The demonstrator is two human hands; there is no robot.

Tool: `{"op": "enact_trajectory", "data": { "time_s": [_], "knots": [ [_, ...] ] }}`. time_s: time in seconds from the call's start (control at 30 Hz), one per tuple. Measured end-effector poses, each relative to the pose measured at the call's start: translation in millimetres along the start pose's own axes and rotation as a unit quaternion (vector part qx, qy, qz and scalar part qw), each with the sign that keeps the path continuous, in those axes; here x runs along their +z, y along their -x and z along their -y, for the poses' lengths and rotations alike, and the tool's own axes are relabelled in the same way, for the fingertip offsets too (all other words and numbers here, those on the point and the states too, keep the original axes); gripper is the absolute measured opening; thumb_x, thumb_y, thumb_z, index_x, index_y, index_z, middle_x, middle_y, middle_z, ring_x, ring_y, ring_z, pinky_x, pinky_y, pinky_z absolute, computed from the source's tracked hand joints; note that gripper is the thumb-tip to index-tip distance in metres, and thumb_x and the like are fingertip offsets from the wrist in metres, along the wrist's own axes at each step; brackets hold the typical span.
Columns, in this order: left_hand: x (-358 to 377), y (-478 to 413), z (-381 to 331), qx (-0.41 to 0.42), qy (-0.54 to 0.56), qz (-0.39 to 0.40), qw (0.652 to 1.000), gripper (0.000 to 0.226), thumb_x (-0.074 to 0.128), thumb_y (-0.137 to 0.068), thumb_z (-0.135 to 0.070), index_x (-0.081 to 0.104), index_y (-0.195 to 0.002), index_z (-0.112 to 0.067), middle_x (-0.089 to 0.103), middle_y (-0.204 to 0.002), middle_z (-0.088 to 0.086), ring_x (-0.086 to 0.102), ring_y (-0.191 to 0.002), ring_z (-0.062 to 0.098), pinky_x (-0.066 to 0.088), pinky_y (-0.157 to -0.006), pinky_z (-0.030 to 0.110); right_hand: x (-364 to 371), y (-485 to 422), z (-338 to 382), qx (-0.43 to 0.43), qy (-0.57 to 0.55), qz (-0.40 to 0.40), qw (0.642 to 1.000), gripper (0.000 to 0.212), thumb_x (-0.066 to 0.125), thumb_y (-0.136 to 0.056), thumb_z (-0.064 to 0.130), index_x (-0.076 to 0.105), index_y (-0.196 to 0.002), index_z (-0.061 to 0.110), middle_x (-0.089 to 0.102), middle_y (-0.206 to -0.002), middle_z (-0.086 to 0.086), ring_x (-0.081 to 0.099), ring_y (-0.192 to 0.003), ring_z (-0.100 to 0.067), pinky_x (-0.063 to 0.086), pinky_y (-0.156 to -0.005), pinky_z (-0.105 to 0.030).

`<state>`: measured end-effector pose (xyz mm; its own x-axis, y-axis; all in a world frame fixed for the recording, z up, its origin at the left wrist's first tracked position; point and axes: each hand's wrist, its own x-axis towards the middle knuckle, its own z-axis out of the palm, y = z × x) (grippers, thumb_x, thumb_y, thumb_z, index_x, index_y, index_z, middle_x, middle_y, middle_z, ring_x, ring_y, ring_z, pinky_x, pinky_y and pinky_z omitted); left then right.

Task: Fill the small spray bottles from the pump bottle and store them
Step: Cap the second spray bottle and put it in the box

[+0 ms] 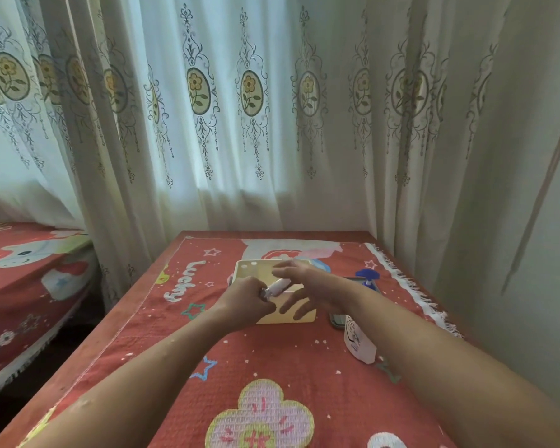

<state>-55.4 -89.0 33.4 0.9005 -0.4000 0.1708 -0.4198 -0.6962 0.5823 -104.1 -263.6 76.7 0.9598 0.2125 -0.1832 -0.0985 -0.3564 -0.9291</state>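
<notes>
Cloth (272, 367) on the counter, under left hand (249, 299) and right hand (307, 286): woven, waffle-textured, matt, fringed edge.
Box (249, 270) beneath hands: smooth, cream, looks plastic.
Small spray bottle (277, 287) in left hand: smooth white plastic.
Pump bottle (367, 278) right of right hand: glossy blue plastic head.
Curtain (253, 124) beyond hands: sheer patterned cloth.

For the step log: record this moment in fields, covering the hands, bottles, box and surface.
surface: red patterned cloth on the table
left hand: grips one end of the small spray bottle, which is tilted over the box
right hand: fingers spread, above the box; cannot tell whether it touches the bottle
box: cream, on the cloth, beneath both hands
pump bottle: blue top, right of the box, partly hidden by the right forearm
other: white container beside the right forearm
</notes>
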Motion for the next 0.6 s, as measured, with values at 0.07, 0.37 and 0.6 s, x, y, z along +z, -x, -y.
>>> {"op": "enact_trajectory", "data": {
  "time_s": [0.07,0.37,0.6],
  "knots": [
    [2.1,1.3,-2.4,0.003,0.001,-0.004,1.000,0.023,0.065,-0.078,-0.018,0.053,-0.061,-0.008,0.046,-0.057,0.006,0.039,-0.051,0.019,0.032,-0.050,0.031,5.7,-3.3,-0.2,0.042,0.082,-0.038,0.995,0.057,0.041,-0.101,0.063,0.065,-0.113,0.012,0.070,-0.095,-0.012,0.068,-0.068,-0.022,0.051,-0.058,-0.031],
    [3.0,4.0,8.6,-0.003,0.015,-0.003,1.000,0.019,0.065,-0.079,-0.016,0.058,-0.063,-0.009,0.051,-0.056,0.004,0.042,-0.044,0.015,0.034,-0.041,0.022,3.5,-9.6,-1.2,0.010,-0.012,0.007,1.000,0.033,0.058,-0.101,0.036,0.057,-0.127,0.017,0.066,-0.110,-0.015,0.068,-0.080,-0.025,0.055,-0.063,-0.034],
    [11.6,0.2,21.7,-0.005,0.041,-0.010,0.999,0.026,0.064,-0.077,-0.014,0.046,-0.059,-0.011,0.044,-0.056,0.003,0.035,-0.047,0.016,0.031,-0.046,0.026,1.6,-28.4,-24.2,-0.051,0.048,-0.077,0.995,0.023,0.053,-0.105,0.022,0.064,-0.090,0.008,0.061,-0.070,-0.006,0.052,-0.052,-0.014,0.040,-0.048,-0.026]
  ]
}}
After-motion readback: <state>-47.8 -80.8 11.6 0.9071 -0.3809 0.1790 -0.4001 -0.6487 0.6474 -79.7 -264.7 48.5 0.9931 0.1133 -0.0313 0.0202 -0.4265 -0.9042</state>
